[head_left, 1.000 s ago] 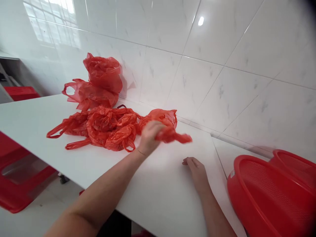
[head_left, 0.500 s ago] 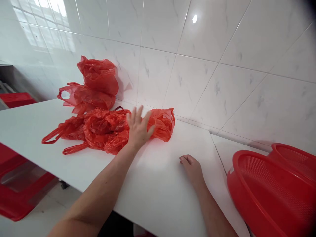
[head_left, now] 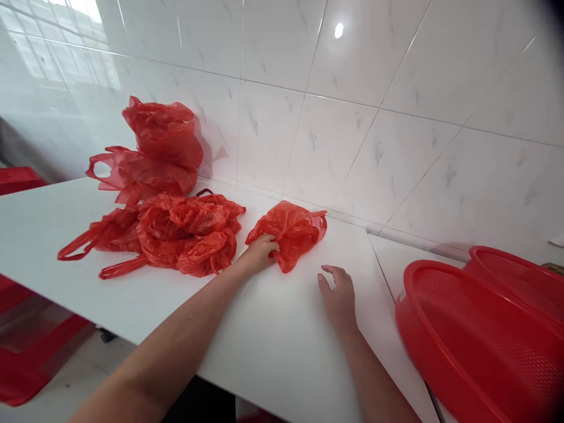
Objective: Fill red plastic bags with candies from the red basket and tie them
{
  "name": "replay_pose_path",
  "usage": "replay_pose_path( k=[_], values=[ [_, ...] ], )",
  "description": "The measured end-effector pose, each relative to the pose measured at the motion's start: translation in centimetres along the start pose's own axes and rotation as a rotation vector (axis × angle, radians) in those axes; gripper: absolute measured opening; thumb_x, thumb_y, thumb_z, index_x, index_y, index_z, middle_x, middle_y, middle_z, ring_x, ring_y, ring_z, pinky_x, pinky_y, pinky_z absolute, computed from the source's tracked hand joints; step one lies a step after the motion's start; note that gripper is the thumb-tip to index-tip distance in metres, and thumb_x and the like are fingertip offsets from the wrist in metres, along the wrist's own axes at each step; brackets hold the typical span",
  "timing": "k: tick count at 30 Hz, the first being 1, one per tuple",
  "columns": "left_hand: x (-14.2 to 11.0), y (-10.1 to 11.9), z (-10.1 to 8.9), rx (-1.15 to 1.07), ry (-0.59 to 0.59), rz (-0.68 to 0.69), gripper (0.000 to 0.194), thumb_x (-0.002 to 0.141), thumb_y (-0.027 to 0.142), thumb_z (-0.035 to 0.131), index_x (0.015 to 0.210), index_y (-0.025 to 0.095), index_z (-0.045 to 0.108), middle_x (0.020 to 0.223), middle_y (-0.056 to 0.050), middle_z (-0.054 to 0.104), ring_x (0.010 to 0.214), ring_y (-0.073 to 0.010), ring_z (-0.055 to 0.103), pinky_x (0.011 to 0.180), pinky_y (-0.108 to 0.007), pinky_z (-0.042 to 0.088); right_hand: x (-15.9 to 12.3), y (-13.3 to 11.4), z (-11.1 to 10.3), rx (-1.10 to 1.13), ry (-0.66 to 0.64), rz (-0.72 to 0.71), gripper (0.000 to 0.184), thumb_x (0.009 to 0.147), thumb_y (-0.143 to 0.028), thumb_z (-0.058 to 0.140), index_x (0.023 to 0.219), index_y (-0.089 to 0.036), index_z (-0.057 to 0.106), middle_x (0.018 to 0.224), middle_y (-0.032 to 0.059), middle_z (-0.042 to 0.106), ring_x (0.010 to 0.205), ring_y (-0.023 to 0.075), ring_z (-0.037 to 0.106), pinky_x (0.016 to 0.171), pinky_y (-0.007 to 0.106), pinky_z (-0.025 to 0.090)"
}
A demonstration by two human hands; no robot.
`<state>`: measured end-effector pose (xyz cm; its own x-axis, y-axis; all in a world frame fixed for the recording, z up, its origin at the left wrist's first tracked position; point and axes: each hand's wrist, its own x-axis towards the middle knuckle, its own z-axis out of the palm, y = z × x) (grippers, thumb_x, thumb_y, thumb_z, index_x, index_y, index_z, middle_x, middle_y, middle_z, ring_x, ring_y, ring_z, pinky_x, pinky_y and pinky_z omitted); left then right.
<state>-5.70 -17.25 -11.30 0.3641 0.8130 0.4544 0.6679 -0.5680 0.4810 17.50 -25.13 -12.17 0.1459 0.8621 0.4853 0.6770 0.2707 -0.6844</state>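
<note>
A crumpled red plastic bag (head_left: 293, 229) lies on the white table (head_left: 282, 329) in front of me. My left hand (head_left: 262, 252) is closed on its near left side, with the fingertips partly hidden in the folds. To the right of this bag, my right hand (head_left: 339, 294) hovers over the table or rests lightly on it; I cannot tell which. Its thumb and fingers are apart with nothing between them. Left of my left hand is a heap of crumpled red plastic bags (head_left: 189, 229), some with handle loops stretched out.
Behind the heap, more red bags (head_left: 163, 141) are piled against the tiled wall (head_left: 273, 47). Large red perforated plastic baskets (head_left: 467, 335) stand at the right. A red stool (head_left: 39, 358) is below the table's left edge.
My left hand has come down from above the bags and closed on the single one, which now sits apart from the heap, farther right. My right hand's fingers have spread.
</note>
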Motion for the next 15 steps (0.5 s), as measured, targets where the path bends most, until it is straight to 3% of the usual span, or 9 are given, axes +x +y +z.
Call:
replay_pose_path(
  k=[4, 10, 13, 15],
  values=[
    [-0.2, 2.4, 0.6, -0.082, -0.074, 0.158, 0.015, 0.064, 0.006, 0.055, 0.069, 0.017, 0.062, 0.101, -0.007, 0.06, 0.091, -0.02, 0.057, 0.072, -0.028, 0.046, 0.2, -0.4, 0.1, -0.125, 0.191, -0.207, 0.042, 0.081, -0.03, 0.053, 0.122, -0.02, 0.048, 0.123, 0.0112, 0.051, 0.116, 0.0248, 0.044, 0.096, 0.045, 0.038],
    [-0.4, 3.8, 1.3, -0.133, -0.148, 0.256, 0.007, 0.064, 0.009, 0.055, 0.062, 0.016, 0.057, 0.087, -0.006, 0.06, 0.076, -0.016, 0.054, 0.065, -0.027, 0.042, 0.6, 0.1, 0.2, -0.208, 0.2, -0.156, 0.065, 0.08, -0.03, 0.056, 0.138, -0.022, 0.029, 0.142, 0.0132, 0.031, 0.13, 0.0292, 0.029, 0.099, 0.05, 0.036],
    [-0.5, 4.1, 1.5, -0.101, -0.141, 0.255, 0.005, 0.064, 0.014, 0.06, 0.068, 0.017, 0.06, 0.083, -0.005, 0.06, 0.076, -0.0178, 0.054, 0.069, -0.029, 0.041, 0.7, 1.1, 0.5, -0.251, 0.111, -0.175, 0.045, 0.079, -0.029, 0.054, 0.123, -0.021, 0.051, 0.143, 0.0126, 0.03, 0.129, 0.032, 0.03, 0.098, 0.052, 0.034],
    [-0.7, 4.4, 1.7, -0.077, -0.116, 0.219, 0.02, 0.066, 0.022, 0.065, 0.085, 0.02, 0.063, 0.093, -0.007, 0.061, 0.084, -0.0212, 0.056, 0.074, -0.031, 0.041, 0.7, 1.4, 0.7, -0.213, 0.003, -0.19, 0.026, 0.08, -0.025, 0.051, 0.102, -0.02, 0.064, 0.132, 0.0122, 0.043, 0.12, 0.03, 0.039, 0.097, 0.05, 0.036]
  ],
)
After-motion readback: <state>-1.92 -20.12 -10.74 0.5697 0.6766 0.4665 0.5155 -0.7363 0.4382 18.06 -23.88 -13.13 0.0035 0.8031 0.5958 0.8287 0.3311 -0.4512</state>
